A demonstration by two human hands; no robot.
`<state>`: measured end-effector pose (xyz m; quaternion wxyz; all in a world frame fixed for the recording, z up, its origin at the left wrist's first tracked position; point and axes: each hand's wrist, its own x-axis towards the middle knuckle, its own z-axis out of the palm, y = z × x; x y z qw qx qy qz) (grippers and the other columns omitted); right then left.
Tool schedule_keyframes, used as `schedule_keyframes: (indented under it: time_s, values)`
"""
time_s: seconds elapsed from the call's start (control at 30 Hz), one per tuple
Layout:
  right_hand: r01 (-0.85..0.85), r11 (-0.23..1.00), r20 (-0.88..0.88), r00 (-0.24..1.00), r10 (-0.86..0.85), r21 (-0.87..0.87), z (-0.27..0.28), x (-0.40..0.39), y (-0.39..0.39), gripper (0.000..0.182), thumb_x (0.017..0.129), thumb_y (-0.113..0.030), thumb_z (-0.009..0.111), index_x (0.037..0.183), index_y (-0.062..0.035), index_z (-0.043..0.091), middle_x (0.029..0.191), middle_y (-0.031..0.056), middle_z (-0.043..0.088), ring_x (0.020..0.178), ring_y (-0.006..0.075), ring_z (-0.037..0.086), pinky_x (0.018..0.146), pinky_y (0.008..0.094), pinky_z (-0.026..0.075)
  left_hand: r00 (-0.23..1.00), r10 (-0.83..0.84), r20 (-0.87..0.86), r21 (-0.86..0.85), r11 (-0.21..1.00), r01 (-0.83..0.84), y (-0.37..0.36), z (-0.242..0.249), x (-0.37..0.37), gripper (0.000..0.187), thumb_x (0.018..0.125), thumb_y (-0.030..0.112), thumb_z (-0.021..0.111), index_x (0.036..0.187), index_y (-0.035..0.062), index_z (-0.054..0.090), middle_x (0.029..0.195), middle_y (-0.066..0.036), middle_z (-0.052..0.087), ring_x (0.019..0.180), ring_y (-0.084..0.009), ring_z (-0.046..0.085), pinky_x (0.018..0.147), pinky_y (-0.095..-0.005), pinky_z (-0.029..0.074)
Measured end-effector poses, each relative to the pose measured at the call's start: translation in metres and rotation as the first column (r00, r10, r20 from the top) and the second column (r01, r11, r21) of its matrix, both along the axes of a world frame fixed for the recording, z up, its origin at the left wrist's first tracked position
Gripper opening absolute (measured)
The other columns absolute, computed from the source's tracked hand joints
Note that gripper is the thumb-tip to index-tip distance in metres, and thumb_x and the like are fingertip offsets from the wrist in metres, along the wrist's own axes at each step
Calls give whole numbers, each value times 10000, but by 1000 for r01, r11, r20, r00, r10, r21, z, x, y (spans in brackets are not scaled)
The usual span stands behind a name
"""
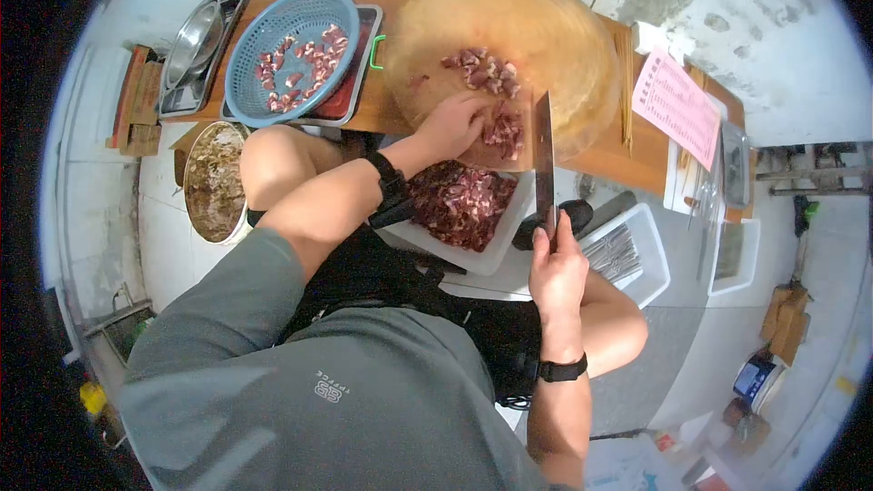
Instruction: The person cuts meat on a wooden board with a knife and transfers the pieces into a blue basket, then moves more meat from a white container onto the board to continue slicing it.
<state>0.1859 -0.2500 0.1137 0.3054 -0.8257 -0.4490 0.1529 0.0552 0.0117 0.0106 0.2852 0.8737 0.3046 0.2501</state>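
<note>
On the round wooden chopping board (573, 55) lie small pieces of dark red meat, one cluster (486, 71) farther back and another pile of cut meat (503, 132) near the front edge. My left hand (452, 127) is at that front pile, its fingers curled together and the fingertips against the meat. The cleaver (545, 159) is gripped by its handle in my right hand (557, 273); its blade stands edge-on, just right of the front pile. Below the board's front edge, a white tub (486, 261) holds a heap of dark red meat (461, 205).
A blue colander (238, 73) with meat chunks stands on a metal tray at the left. Farther left are steel bowls (195, 36); below sits a bucket (215, 182). Skewers (626, 91) and a pink printed sheet (677, 107) lie right of the board. A white bin (650, 255) holds thin sticks.
</note>
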Motion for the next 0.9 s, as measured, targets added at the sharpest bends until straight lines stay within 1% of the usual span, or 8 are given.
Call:
schedule_keyframes:
  time_s: [0.07,0.27,0.47,0.57,0.63,0.77,0.83,0.9]
  values:
    - [-5,995,25,1000,7,-102,-3,8,0,414,918,-168,675,1278,21,595,949,267,689,879,449,681,745,514,552,1000,16,-4,-19,1000,-16,4,-3,14,289,885,106,613,1151,4,661,1246,-215,636,1135,-413,598,1019,-469,470]
    - [-99,983,-1,995,100,-158,-5,7,14,417,932,-215,660,1302,-32,602,960,248,698,878,429,688,743,495,559,993,9,-121,85,996,1,-2,-13,17,511,800,51,606,1309,20,572,1301,-209,611,1213,-409,557,1085,-481,416]
    - [-183,973,-46,983,178,-142,-6,-3,14,411,937,-237,647,1302,-52,610,983,240,706,896,422,690,781,515,554,996,-54,-73,-91,995,48,-5,-19,-6,514,819,64,615,1328,23,559,1318,-235,589,1261,-431,522,1119,-493,385]
    - [-236,964,-60,971,230,-123,-2,-7,8,409,929,-231,658,1293,-48,616,993,246,702,910,426,687,793,516,553,996,-51,-77,-167,985,37,-21,-5,-29,460,831,90,633,1283,24,588,1303,-246,593,1271,-434,517,1118,-487,386]
    - [-274,953,-78,961,266,-125,3,-12,1,409,924,-227,666,1287,-44,620,997,251,699,917,427,685,793,511,555,996,-31,-89,-192,981,13,-33,12,-45,336,801,79,590,1122,2,651,1122,-240,624,1090,-431,579,976,-469,468]
    - [-301,949,-153,946,285,-90,7,-17,-19,406,911,-208,685,1281,-52,625,977,253,698,893,428,687,754,496,562,995,-46,-91,-276,961,19,-42,18,-72,276,814,96,602,1061,-4,673,1072,-231,643,1053,-405,616,937,-447,498]
    - [-312,945,-143,944,297,-95,9,-18,-28,407,909,-203,689,1281,-54,626,969,251,700,881,428,688,740,493,563,963,-201,-180,-329,935,134,-37,21,-78,270,835,128,649,1076,5,656,1102,-203,663,1082,-378,634,966,-432,507]
    - [-272,962,-119,956,267,-25,12,-19,-36,408,917,-211,683,1286,-49,623,957,252,699,863,434,688,734,501,564,975,-139,-175,-308,948,80,-30,25,-73,243,846,128,639,1055,6,659,1076,-196,672,1059,-379,641,946,-433,512]
